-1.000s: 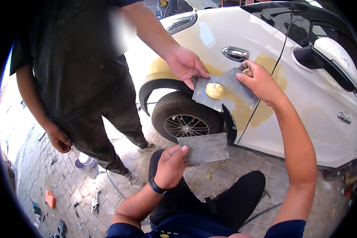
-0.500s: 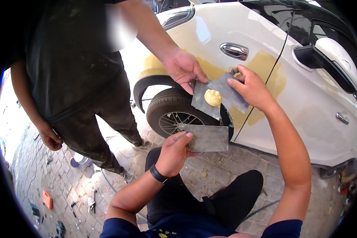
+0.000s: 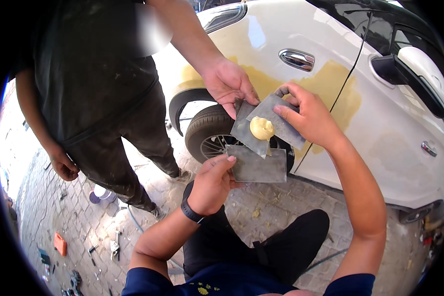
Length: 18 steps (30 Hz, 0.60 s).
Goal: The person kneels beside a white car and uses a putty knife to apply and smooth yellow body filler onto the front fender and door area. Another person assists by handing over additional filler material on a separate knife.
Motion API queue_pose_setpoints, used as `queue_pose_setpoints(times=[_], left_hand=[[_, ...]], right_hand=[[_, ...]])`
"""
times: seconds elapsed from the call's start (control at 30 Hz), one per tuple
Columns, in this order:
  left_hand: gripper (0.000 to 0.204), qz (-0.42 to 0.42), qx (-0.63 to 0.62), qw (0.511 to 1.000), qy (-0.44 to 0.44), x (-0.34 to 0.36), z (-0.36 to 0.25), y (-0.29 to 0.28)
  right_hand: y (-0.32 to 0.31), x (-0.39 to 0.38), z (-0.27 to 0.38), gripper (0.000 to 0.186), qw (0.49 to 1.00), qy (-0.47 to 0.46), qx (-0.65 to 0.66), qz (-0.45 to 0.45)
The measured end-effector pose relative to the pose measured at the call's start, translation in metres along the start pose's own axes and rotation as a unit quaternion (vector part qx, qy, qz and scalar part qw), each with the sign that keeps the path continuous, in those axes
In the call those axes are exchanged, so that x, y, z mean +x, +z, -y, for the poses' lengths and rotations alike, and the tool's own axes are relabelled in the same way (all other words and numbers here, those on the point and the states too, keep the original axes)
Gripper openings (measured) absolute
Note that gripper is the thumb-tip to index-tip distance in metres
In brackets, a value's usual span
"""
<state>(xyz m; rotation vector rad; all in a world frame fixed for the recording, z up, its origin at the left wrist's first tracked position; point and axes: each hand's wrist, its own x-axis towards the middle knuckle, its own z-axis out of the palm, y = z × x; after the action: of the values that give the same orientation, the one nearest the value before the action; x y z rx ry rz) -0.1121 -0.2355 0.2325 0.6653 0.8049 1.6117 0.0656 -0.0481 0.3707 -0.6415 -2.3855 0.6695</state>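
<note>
My left hand [image 3: 209,185] grips a flat grey rectangular putty spreader [image 3: 259,166] by its left end, held level over the ground. A second thin grey spreader [image 3: 287,129] is pinched between the thumb and fingers of my right hand [image 3: 308,116]. Its left edge meets a lump of pale yellow putty [image 3: 261,128]. That lump sits on a dark grey plate [image 3: 240,129], which another person's hand [image 3: 229,84] holds out from the far left. The plate's lower corner comes close to my left spreader; I cannot tell if they touch.
A white car door [image 3: 380,143] with yellow filler patches [image 3: 343,89] stands beyond my hands, with a wheel [image 3: 207,130] left of it. The other person [image 3: 103,98] stands at the left. An orange case [image 3: 59,244] and several tools lie on the paving [image 3: 108,222].
My left hand has raised its spreader toward the held plate. My right spreader has shifted left and down, onto the putty. The other person's plate has come slightly nearer.
</note>
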Motion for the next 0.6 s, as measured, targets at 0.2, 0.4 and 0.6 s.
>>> queue_pose_setpoints(times=[0.2, 0.4, 0.6], left_hand=[[0.035, 0.002, -0.014, 1.0, 0.0, -0.016, -0.007, 0.007], [0.035, 0.01, -0.026, 1.0, 0.007, -0.027, -0.004, -0.001], [0.034, 0.029, -0.023, 0.999, 0.003, -0.028, 0.006, 0.002]], right_hand=[[0.005, -0.016, 0.019, 0.038, 0.999, -0.039, -0.005, 0.006], [0.008, -0.034, 0.03, 0.035, 0.999, -0.041, -0.008, 0.01], [0.008, -0.062, 0.015, 0.035, 0.997, -0.066, 0.019, 0.039]])
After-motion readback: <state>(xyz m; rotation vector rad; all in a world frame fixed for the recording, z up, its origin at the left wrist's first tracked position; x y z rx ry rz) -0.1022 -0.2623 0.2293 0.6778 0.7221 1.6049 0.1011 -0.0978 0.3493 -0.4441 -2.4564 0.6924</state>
